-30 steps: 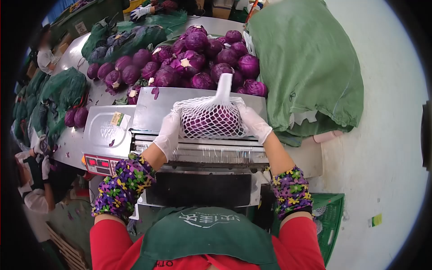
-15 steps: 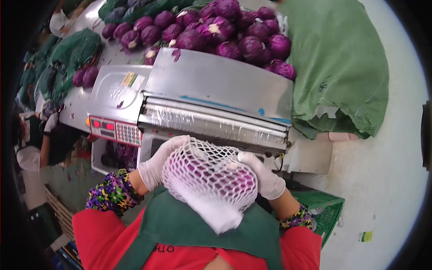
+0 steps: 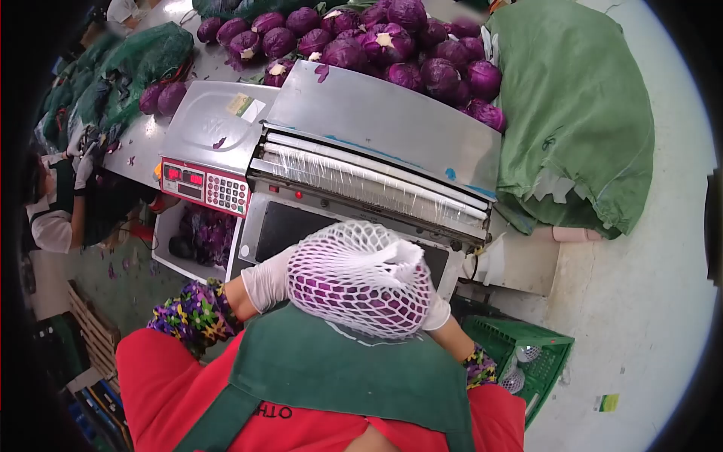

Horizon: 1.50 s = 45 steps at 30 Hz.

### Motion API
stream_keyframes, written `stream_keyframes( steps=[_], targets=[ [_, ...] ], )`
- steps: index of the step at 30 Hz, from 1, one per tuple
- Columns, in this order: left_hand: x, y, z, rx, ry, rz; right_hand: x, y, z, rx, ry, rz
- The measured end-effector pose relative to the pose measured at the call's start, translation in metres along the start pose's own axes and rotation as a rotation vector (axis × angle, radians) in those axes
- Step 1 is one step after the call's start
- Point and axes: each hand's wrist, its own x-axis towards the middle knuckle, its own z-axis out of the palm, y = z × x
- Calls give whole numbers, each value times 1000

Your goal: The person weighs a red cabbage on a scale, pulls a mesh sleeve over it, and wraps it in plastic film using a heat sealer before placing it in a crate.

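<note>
Though partly hidden, gloved hands apparently clasped round netted cabbage, near metal machine and pale floor.

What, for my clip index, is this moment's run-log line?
left hand: holds netted purple cabbage | right hand: holds its other side | film wrapper: beyond cabbage | scale: display lit

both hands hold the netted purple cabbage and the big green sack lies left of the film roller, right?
Not quite: in the head view the big green sack lies right of the film roller, not left. The left hand and right hand do hold the netted purple cabbage.
</note>
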Motion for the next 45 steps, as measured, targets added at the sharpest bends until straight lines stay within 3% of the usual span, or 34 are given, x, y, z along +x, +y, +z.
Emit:
stream_keyframes(
  steps=[1, 3, 4, 5, 7, 9, 11, 12, 13, 17, 19, 22, 23, 25, 26, 29, 32, 34, 35, 37, 38, 40, 42, 43, 45],
  targets=[
    [-3, -5, -10, 49, 17, -18, -4, 14, -15, 9, 112, 114],
    [-24, 12, 22, 522, 106, 124, -4, 18, -30, -63, 304, 73],
    [-29, 16, 24, 637, 33, 129, -5, 10, -21, -417, 330, -75],
    [-31, 14, 24, 635, 36, 127, -16, 2, -9, -503, 268, -146],
    [-34, 9, 24, 912, -48, 294, -32, 0, -24, -742, -64, -240],
    [-39, 14, 34, 772, -64, 241, -41, 14, -37, -922, -87, -259],
    [-36, 24, 39, 883, 1, 251, -39, 5, -23, -924, 15, -300],
    [-34, 35, 45, 864, -61, 277, -35, -2, -22, -758, 71, -266],
    [-31, 52, 61, 736, -66, 243, -26, -21, -13, -891, 46, -375],
    [16, 113, 87, 1040, 34, 604, 23, -87, 0, -1202, 55, -645],
    [50, 149, 87, 977, 10, 604, 58, -117, -11, -1105, 16, -640],
    [92, 182, 75, 1198, 93, 629, 92, -145, -32, -1246, 19, -578],
    [91, 187, 83, 1195, 138, 504, 98, -149, -38, -1299, 22, -564],
    [115, 187, 46, 1306, 98, 480, 112, -154, -62, -1417, -27, -505],
    [124, 183, 26, 1323, 83, 592, 112, -154, -64, -1459, -15, -514],
    [122, 185, 17, 1563, 45, 786, 113, -165, -66, -1469, -49, -442],
    [80, 201, 29, 1491, 88, 666, 91, -184, -60, -1829, 78, -495],
    [42, 220, 27, 2249, 99, 773, 63, -202, -48, -2187, 59, -595],
    [27, 228, 22, 2242, 109, 762, 49, -208, -45, -2363, -13, -642],
    [5, 235, 15, 2729, -180, 403, 31, -210, -48, -2533, -168, -586],
    [5, 234, 12, 2725, -173, 392, 26, -207, -50, -2702, -315, -534],
    [10, 229, 7, 2856, -368, 704, 30, -191, -64, -2723, -401, -537],
    [24, 221, 19, 2860, -390, 693, 42, -178, -68, -2663, -553, -604],
    [32, 216, 23, 2859, -423, 678, 49, -168, -69, -2618, -582, -508],
    [46, 197, 9, 2608, -346, 719, 48, -154, -63, -2349, -357, -463]
  ],
)
